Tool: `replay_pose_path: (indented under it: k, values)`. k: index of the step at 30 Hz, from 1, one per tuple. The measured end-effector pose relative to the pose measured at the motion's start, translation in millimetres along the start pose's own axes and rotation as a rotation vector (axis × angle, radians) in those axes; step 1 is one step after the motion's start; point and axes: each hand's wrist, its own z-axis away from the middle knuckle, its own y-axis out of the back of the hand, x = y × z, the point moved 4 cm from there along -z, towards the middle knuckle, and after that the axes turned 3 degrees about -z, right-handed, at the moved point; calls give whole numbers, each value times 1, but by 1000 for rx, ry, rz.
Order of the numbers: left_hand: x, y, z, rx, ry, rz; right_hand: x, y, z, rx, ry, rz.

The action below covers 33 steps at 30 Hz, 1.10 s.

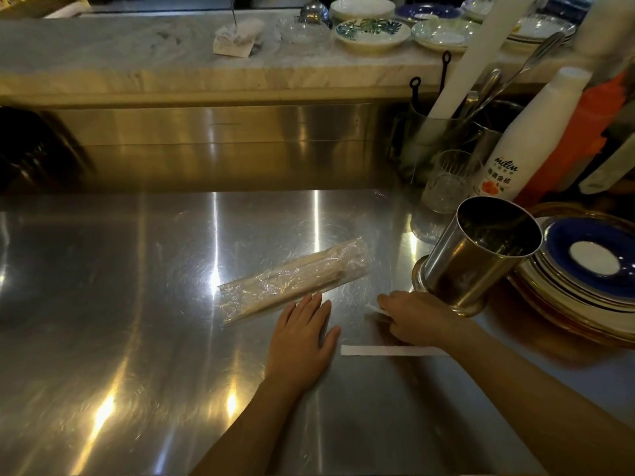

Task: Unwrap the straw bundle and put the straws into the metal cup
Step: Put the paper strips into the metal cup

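Nearest the viewer, a white paper strip (pixel 391 351) lies flat on the steel counter (pixel 103 304), its long axis running left to right, partly passing under the right forearm. The left hand (pixel 302 341) rests palm down on the counter, fingers spread flat and holding nothing, its fingertips just beside the near edge of the straw bundle (pixel 292 283). The right hand (pixel 415 317) lies knuckles up over a small white paper scrap (pixel 378 310); whether its fingers pinch the scrap cannot be told.

The straw bundle lies flat on the counter in clear crinkled wrap, still closed. Its long axis runs diagonally, from the near-left end to the far-right end, which points toward the metal cup (pixel 477 252). The cup stands just right of the bundle, appears tilted with its open mouth toward the upper right, and is empty of straws. A stack of blue-centred plates (pixel 591 269) sits against its right side.

Farther back stand a ribbed glass (pixel 450 182), a white bottle (pixel 525 139) and a utensil holder (pixel 443 135). Bowls (pixel 372 32) line the marble shelf beyond.
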Motion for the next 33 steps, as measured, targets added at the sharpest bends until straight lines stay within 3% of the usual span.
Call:
replay_pose_path:
  k: [4,8,15,21,26,29,33]
  values:
    - [0,0,0,-4,-4,4,-8,18,2,89,15,-63]
    - [0,0,0,-4,-11,11,-24,23,11,-19,89,-162]
    - [0,2,0,-3,-8,17,-42,-12,15,-222,56,-84]
    - [0,4,0,-4,-19,24,-48,-16,16,-176,10,23]
    - [0,6,0,-4,-22,37,-46,-11,15,-163,76,179]
    - [0,6,0,-4,-23,54,-40,3,18,-186,42,103]
    - [-1,5,0,-17,-13,65,-33,55,23,-36,-29,-219]
